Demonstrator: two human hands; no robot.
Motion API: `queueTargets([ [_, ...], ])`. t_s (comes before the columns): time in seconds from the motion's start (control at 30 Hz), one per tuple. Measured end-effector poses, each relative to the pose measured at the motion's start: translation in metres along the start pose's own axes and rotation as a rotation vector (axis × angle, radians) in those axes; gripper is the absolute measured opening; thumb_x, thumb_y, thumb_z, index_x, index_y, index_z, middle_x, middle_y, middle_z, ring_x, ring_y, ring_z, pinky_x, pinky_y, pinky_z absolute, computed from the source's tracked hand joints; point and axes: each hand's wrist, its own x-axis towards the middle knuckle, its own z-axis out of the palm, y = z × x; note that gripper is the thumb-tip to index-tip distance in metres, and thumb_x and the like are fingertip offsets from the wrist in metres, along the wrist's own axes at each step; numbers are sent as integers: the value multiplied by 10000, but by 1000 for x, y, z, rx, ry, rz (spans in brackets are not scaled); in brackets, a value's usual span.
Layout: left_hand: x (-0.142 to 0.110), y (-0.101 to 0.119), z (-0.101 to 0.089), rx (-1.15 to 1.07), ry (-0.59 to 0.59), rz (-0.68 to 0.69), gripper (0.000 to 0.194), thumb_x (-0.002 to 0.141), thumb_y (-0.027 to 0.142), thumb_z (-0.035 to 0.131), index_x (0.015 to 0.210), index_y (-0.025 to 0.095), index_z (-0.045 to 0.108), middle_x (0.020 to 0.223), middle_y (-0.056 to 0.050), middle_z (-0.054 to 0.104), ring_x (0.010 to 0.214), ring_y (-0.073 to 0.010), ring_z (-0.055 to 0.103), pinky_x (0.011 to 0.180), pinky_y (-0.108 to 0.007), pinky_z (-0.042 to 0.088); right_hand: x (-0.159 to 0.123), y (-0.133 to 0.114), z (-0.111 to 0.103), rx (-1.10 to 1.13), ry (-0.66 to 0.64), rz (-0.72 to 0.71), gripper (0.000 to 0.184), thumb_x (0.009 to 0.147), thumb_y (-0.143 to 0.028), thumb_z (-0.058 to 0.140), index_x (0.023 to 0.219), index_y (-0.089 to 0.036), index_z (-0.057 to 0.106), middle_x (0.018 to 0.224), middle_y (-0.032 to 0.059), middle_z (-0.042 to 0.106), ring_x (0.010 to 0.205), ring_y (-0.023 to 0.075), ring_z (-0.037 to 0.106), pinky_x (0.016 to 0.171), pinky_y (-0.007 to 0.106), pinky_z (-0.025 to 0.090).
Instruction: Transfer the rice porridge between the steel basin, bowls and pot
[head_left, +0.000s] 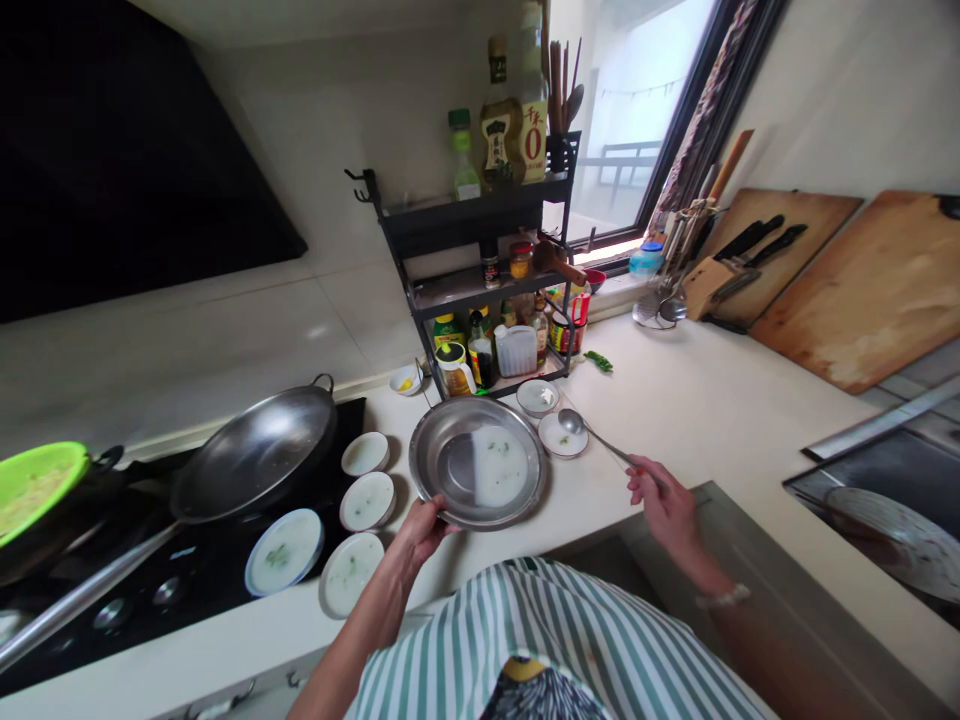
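My left hand (426,530) grips the near left rim of a wide steel basin (448,470). The basin leans so that its milky soup (501,468), flecked with green, gathers on the right side. In my right hand (664,505) is the handle of a metal spoon (600,438). The spoon's bowl hangs over a small white bowl (562,440) of the same pale liquid. Just behind that sits another small bowl (537,397). Left of the basin stand filled bowls: one at the back (365,454), a middle bowl (367,501), and a larger near bowl (351,574).
A blue-rimmed bowl (283,553) rests at the stove's edge. The wok (259,450) sits on the stove, its long handle reaching left. Behind the basin rises a black rack (480,225) of bottles. Cutting boards (862,290) and a knife block (712,285) stand right; the sink (885,470) lies beyond.
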Motion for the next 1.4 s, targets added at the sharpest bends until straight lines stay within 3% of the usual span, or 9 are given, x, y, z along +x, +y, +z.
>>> queueTargets([
  [0.07, 0, -1, -1, 2, -3, -2, 214, 646, -34, 495, 730, 163, 497, 492, 31, 541, 417, -115, 537, 376, -216, 491, -2, 0, 7, 141, 142, 172, 254, 893, -332, 498, 1053, -174, 616, 685, 21, 636, 507, 123, 569, 469, 267, 506],
  [0.13, 1, -2, -2, 9, -8, -2, 216, 648, -34, 500, 740, 162, 505, 508, 27, 551, 424, -113, 539, 384, -216, 495, -3, -2, 15, 277, 173, 275, 269, 872, -356, 540, 1060, -173, 599, 688, 20, 647, 503, 120, 561, 453, 259, 490],
  [0.27, 5, -5, -5, 4, -17, -3, 215, 651, -26, 514, 763, 157, 510, 542, 19, 570, 445, -119, 555, 398, -230, 505, -9, -10, 35, 356, -27, 307, 281, 859, -388, 548, 1034, -174, 599, 662, 14, 641, 478, 116, 541, 422, 250, 465],
  [0.4, 4, -6, -4, 6, -9, -7, 207, 654, -24, 501, 752, 158, 501, 524, 24, 555, 431, -121, 547, 388, -232, 499, -18, -14, 55, 221, -233, 214, 308, 864, -399, 507, 1038, -171, 617, 621, -2, 607, 462, 112, 532, 452, 263, 485],
  [0.53, 0, -4, -2, 4, -17, -7, 196, 661, -16, 512, 762, 152, 510, 543, 13, 572, 439, -120, 554, 396, -228, 501, -23, -15, 63, 125, -341, 177, 335, 831, -416, 519, 1008, -156, 635, 632, 11, 606, 481, 122, 548, 442, 259, 480],
  [0.73, 2, -5, -3, -5, -20, -5, 209, 653, -20, 491, 794, 134, 514, 548, -5, 596, 449, -126, 569, 392, -219, 497, -15, -13, 62, 231, -202, 362, 389, 832, -473, 514, 1009, -133, 582, 599, 9, 604, 435, 114, 512, 383, 245, 446],
  [1.4, 7, -8, -7, -41, -28, -4, 198, 639, -23, 493, 743, 145, 506, 514, 3, 583, 431, -132, 564, 379, -236, 503, -10, -13, 58, 405, -46, 480, 405, 765, -493, 637, 964, -143, 591, 595, 21, 630, 443, 114, 513, 355, 224, 420],
])
